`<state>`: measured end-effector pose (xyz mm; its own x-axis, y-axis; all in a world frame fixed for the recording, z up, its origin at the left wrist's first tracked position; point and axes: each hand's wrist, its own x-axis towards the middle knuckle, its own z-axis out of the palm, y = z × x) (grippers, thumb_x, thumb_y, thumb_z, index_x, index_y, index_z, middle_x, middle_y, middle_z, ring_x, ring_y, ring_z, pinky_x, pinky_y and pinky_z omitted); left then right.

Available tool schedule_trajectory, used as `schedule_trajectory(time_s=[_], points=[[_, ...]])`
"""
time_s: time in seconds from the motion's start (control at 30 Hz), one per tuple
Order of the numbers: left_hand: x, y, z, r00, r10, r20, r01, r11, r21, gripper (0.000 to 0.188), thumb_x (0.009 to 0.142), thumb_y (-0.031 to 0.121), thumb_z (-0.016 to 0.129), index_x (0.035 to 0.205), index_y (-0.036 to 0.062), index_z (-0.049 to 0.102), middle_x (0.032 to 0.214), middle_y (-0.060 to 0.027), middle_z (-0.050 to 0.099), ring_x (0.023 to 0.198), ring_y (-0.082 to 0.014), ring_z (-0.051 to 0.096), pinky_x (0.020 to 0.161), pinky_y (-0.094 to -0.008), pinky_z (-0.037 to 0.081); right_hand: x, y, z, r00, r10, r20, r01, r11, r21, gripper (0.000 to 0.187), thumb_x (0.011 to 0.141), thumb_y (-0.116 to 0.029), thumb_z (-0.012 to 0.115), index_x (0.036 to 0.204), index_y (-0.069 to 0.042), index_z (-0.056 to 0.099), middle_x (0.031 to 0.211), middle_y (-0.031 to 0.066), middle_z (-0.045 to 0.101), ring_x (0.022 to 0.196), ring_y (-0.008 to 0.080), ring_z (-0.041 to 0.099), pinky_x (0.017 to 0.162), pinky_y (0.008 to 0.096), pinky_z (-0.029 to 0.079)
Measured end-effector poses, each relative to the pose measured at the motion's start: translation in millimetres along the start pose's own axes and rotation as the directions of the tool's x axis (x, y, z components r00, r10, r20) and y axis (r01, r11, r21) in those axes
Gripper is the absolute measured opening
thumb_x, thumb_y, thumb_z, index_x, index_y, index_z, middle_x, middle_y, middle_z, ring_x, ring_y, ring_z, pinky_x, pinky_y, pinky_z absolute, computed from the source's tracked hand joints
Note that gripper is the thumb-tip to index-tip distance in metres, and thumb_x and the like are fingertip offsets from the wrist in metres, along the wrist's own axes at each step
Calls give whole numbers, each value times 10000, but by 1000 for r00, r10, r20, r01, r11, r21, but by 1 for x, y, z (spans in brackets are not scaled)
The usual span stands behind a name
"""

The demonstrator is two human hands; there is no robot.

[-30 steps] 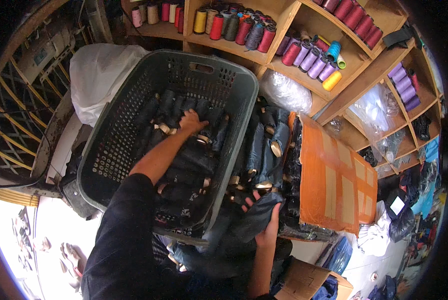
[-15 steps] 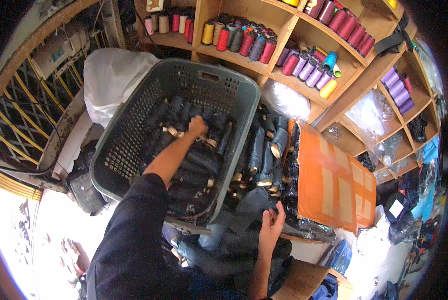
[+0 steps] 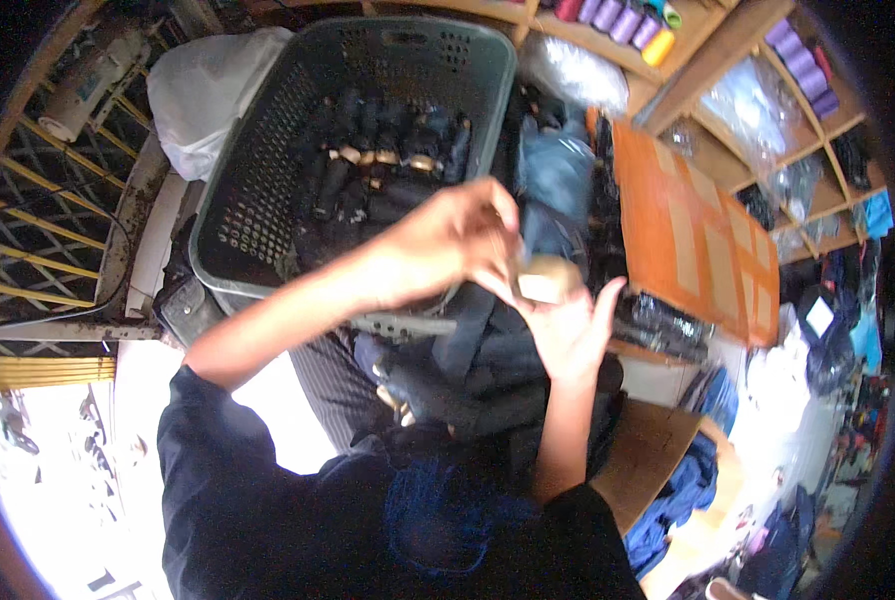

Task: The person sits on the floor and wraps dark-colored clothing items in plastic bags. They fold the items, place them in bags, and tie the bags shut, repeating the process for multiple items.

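The person's left hand (image 3: 453, 235), fingers bunched, and right hand (image 3: 573, 330), thumb spread wide, have now come together at a small blurred tan piece (image 3: 546, 280), grip too smeared to tell, just off the near right corner of the black perforated plastic basket (image 3: 258, 210), so neither reaches among its dark, tan-ended rolls (image 3: 433, 125).

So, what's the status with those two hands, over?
Left hand, right hand close together. Blurred tan piece between them, grip unclear. Basket beyond; nothing visibly blocking.
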<state>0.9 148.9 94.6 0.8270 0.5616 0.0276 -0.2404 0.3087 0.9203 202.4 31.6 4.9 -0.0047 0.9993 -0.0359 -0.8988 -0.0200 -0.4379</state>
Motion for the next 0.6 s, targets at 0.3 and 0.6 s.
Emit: schedule_trajectory(time_s=[0.3,0.6], points=[[-32,-122,65,964,127,235,-233,-29,972,351,725,82,686,1046,38,551,1087,-113,570,1000,-306,549,804,-422,477,-99,-31,-11,933,-55,-356,77,996,47,664,945,-578,337,1199,21,466,1024,172,552,753,290,560,591,422,499],[8,-160,34,957,233,174,-117,-239,964,231,711,114,711,931,67,662,1001,-41,599,1009,-255,490,865,-397,378,-142,-19,-43,963,25,-270,-135,908,-397,559,946,-426,458,1259,37,429,1065,238,612,733,258,642,572,327,527]])
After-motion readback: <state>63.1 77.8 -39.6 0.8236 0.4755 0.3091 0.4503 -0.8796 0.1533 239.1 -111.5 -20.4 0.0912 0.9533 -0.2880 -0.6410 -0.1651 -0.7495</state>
